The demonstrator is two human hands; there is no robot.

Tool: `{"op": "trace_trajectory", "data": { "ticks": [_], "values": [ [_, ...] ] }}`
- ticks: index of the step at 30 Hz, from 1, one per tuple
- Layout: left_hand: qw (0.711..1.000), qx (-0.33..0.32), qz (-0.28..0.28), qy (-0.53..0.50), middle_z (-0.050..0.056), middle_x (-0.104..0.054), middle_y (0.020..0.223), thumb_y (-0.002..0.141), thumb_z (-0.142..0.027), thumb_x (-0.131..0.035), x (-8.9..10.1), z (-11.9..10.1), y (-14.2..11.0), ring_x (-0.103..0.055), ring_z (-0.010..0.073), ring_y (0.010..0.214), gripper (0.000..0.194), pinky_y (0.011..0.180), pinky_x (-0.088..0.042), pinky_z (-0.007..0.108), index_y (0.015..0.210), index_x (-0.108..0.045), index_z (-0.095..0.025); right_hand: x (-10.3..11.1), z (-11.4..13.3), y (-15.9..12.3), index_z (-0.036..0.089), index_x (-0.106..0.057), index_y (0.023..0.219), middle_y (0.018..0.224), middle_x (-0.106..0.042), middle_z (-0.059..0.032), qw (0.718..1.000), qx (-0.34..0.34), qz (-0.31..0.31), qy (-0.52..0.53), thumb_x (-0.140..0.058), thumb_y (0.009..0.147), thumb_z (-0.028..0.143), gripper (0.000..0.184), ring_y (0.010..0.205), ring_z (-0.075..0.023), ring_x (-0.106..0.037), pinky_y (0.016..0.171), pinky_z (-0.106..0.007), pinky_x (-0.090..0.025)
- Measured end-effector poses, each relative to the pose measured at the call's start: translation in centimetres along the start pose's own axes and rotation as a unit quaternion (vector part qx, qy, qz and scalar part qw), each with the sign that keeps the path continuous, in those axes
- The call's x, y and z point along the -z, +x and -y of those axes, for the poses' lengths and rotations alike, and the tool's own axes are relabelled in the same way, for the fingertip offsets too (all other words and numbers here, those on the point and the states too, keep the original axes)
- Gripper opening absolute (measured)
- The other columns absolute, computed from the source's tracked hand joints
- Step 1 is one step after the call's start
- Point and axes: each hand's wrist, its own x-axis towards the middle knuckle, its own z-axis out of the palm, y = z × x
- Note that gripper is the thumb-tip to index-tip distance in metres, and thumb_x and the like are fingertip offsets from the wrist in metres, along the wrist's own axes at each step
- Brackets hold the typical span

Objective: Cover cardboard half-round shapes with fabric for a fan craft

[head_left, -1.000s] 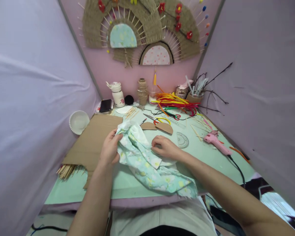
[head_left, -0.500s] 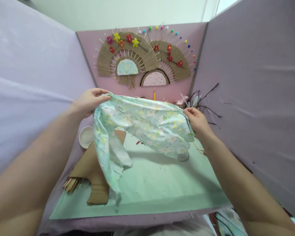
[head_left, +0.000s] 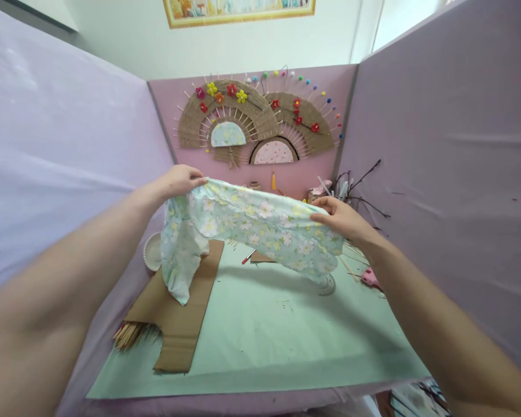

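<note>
A mint-green floral cloth (head_left: 260,223) hangs in the air over the table, stretched along its top edge between both hands. My left hand (head_left: 183,179) pinches its upper left corner, from which a loose flap drops over the cardboard. At the upper right end, my right hand (head_left: 339,217) grips the cloth between thumb and fingers. Beneath the left part lies a cut sheet of brown cardboard (head_left: 178,324) with a curved notch. A clear protractor (head_left: 327,285) and a red-tipped pen (head_left: 248,256) rest on the mint tabletop (head_left: 260,341), partly behind the cloth.
Thin wooden sticks (head_left: 130,336) poke out from under the cardboard. A white scalloped dish (head_left: 152,252) stands at left. Dark twigs (head_left: 364,179) and a pink tool (head_left: 370,277) are at right. Decorated fan crafts (head_left: 228,110) hang on the pink back panel (head_left: 160,92); lilac panels flank the table.
The view has tilted up, bringing a framed picture into sight. The cloth's hanging left flap has been drawn up and shortened. My right hand has shifted slightly left along the edge.
</note>
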Motion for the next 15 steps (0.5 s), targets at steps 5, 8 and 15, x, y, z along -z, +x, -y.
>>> {"op": "trace_trajectory", "data": {
  "ticks": [5,8,15],
  "values": [
    [1.0,-0.002,0.003,-0.029,0.006,-0.076,0.096,0.076,-0.041,-0.059,-2.1,1.8,0.0,-0.065,0.0266,0.098,0.029,0.087,-0.045,0.032,0.088,-0.076,-0.021,0.3,-1.0,0.7,0.02,-0.064,0.086,0.081,-0.068,-0.0028,0.995,0.028,-0.03,-0.088,-0.071,0.066,0.038,0.028,0.067,-0.0172,-0.057,0.058,-0.026,-0.042],
    [0.999,-0.001,0.005,-0.054,0.006,-0.075,0.105,0.072,-0.04,-0.064,-2.4,2.3,-0.2,-0.064,0.0257,0.101,0.033,0.09,-0.046,0.031,0.096,-0.075,-0.02,0.7,-1.2,0.9,0.02,-0.065,0.084,0.073,-0.065,-0.0009,0.997,0.013,-0.051,-0.065,-0.072,0.066,0.04,0.028,0.058,-0.0148,-0.053,0.053,-0.026,-0.04],
    [0.992,0.034,-0.022,-0.122,0.005,-0.074,0.094,0.064,-0.037,-0.072,-2.4,2.8,-1.0,-0.064,0.0242,0.093,0.032,0.085,-0.047,0.03,0.088,-0.075,-0.017,0.8,-0.4,0.4,0.02,-0.068,0.08,0.064,-0.06,0.0006,0.993,-0.007,-0.116,-0.017,-0.069,0.07,0.038,0.022,0.055,-0.0137,-0.049,0.05,-0.025,-0.037]
  ]
}}
